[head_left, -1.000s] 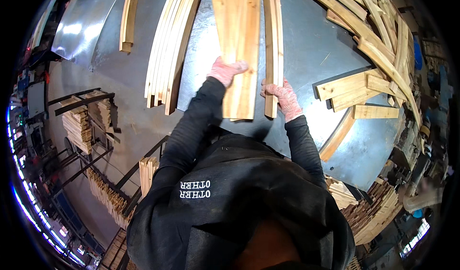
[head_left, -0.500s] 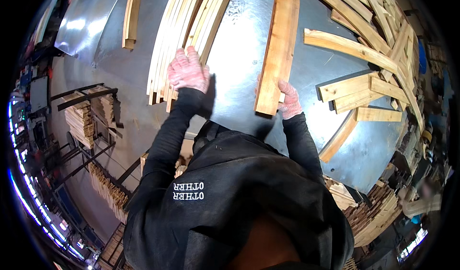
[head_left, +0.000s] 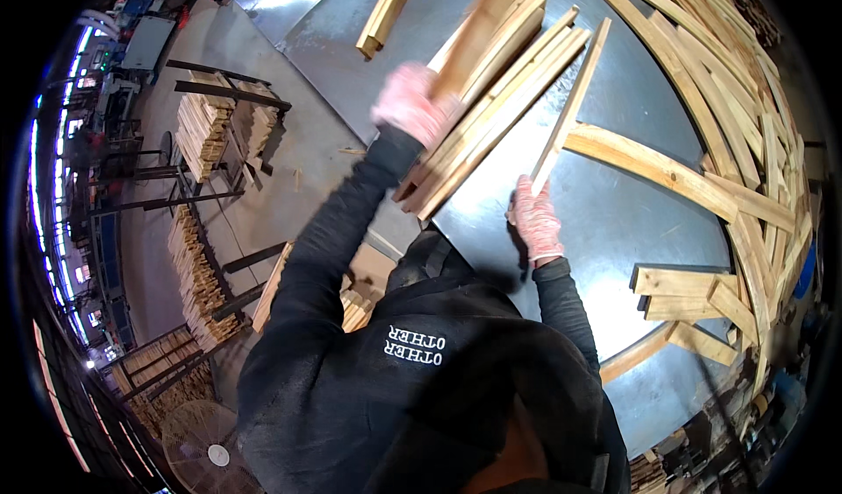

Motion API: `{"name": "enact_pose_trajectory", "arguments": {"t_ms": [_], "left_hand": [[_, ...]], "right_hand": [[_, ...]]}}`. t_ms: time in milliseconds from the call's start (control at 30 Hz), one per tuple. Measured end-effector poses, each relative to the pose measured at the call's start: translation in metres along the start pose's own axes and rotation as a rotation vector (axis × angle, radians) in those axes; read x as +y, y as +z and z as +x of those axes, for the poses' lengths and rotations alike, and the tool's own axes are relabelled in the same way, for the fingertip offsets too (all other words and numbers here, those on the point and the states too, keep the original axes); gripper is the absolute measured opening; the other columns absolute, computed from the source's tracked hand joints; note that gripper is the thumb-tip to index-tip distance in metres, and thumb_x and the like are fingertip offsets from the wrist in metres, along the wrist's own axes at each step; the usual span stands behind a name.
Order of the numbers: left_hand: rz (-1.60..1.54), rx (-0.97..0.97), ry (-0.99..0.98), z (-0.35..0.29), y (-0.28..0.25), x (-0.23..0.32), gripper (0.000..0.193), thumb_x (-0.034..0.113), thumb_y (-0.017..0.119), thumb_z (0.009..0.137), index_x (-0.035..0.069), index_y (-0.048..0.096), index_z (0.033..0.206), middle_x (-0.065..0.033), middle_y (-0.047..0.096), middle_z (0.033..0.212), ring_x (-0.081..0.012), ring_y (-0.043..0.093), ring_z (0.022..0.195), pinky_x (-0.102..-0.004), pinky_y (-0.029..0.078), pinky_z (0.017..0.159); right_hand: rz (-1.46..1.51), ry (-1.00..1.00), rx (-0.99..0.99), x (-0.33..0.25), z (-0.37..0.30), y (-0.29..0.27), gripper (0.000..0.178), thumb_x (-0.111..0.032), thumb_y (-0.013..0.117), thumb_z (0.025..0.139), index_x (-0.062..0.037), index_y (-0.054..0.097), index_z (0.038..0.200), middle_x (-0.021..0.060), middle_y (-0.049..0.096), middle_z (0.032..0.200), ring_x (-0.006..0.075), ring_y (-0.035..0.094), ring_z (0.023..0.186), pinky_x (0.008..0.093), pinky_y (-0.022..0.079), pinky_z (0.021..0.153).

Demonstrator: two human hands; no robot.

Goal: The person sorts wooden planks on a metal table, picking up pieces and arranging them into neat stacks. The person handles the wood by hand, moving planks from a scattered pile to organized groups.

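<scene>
Head view: the left hand, in a pink knit glove, is closed around 1 pale wood board that rises blurred from the fist, up and to the right. Right below and beside that hand lies the stack, a bundle of long flat slats set on a slant on the bench; the held board crosses over the stack's upper end. How many slats the stack holds cannot be told, as they overlap.

The right hand, gloved the same, sits just right of the stack's lower end, fingers curled on the near end of 1 thin slat. That slat runs up along the stack's right side, close to it, whether touching cannot be told.

The bench is smooth grey sheet metal, shiny, with a rounded edge. Right of the stack, a wider knotty plank lies flat across the bench, reaching a curved heap of slats along the far rim. Above and left of the stack, 2 short strips lie together. Lower right of the stack, some short blocks rest near the bench rim.

Left of the stack, off the bench, 2 piles of cut wood sit on dark metal racks on the floor.
</scene>
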State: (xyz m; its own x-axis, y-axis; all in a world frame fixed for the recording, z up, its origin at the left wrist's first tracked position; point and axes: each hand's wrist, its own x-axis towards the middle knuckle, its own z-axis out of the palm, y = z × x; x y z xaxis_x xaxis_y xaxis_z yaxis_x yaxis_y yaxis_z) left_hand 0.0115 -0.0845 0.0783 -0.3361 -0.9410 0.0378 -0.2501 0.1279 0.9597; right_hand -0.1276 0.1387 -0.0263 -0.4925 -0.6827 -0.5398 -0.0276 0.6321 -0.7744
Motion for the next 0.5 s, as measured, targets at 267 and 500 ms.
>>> {"name": "enact_pose_trajectory", "arguments": {"t_ms": [267,500], "left_hand": [[1.197,-0.064,-0.103,0.216,-0.098,-0.058,0.059,0.052,0.065,0.082,0.021,0.060,0.132,-0.0155,0.032,0.152,-0.0389,0.047,0.129,-0.0544,0.044,0.102],[1.071,-0.085,-0.091,0.232,-0.081,-0.101,0.078,0.034,0.068,0.084,0.015,0.025,0.146,-0.0235,0.046,0.140,-0.0456,0.059,0.115,-0.0568,0.047,0.095]], "right_hand": [[0.402,-0.099,0.080,-0.044,0.006,0.074,0.080,-0.032,0.064,0.095,-0.0038,0.018,0.154,0.0139,0.069,0.108,0.0252,0.067,0.098,0.0321,0.051,0.082],[0.083,0.249,0.037,-0.080,-0.004,0.053,0.072,-0.042,0.062,0.093,-0.0043,0.032,0.148,0.0100,0.070,0.080,0.0242,0.069,0.078,0.0338,0.053,0.069]]}}
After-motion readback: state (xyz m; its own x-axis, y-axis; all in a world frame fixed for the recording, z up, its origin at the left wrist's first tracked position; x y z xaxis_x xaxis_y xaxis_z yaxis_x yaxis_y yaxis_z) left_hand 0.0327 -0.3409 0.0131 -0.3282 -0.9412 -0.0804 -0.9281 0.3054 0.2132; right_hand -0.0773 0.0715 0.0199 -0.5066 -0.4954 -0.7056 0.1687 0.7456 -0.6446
